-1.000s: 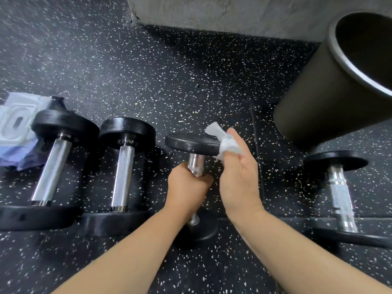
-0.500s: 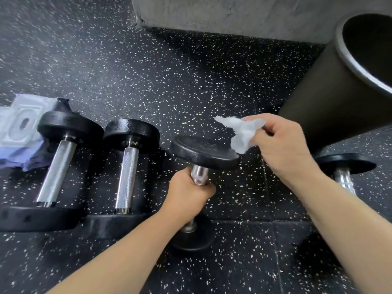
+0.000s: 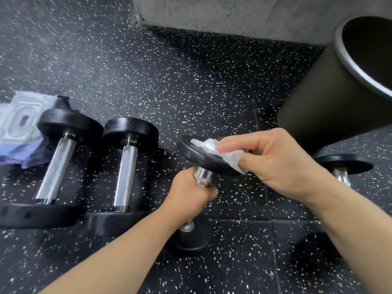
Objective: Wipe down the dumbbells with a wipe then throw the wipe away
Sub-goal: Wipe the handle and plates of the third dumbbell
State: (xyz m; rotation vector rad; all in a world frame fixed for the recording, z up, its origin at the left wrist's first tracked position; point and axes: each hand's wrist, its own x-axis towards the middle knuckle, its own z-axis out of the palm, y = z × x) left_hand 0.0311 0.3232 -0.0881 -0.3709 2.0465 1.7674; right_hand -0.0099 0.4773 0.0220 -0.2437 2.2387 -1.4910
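My left hand (image 3: 189, 194) grips the chrome handle of a small black dumbbell (image 3: 203, 160), tilted up on its near head. My right hand (image 3: 273, 158) presses a white wipe (image 3: 220, 151) onto the dumbbell's far head. Two larger dumbbells lie on the floor to the left, one at far left (image 3: 57, 164) and one beside it (image 3: 126, 170). A fourth dumbbell (image 3: 343, 166) lies at the right, partly hidden behind my right forearm.
A black cylindrical bin (image 3: 339, 92) with a metal rim stands at the upper right. A wipes packet (image 3: 19, 124) on purple cloth lies at far left. A grey concrete wall base (image 3: 233, 15) runs along the top. The floor is speckled black rubber.
My right hand lifted the wipe off the dumbbell's far head, swung to the right, then came back down onto the head. My left hand kept its grip on the handle.
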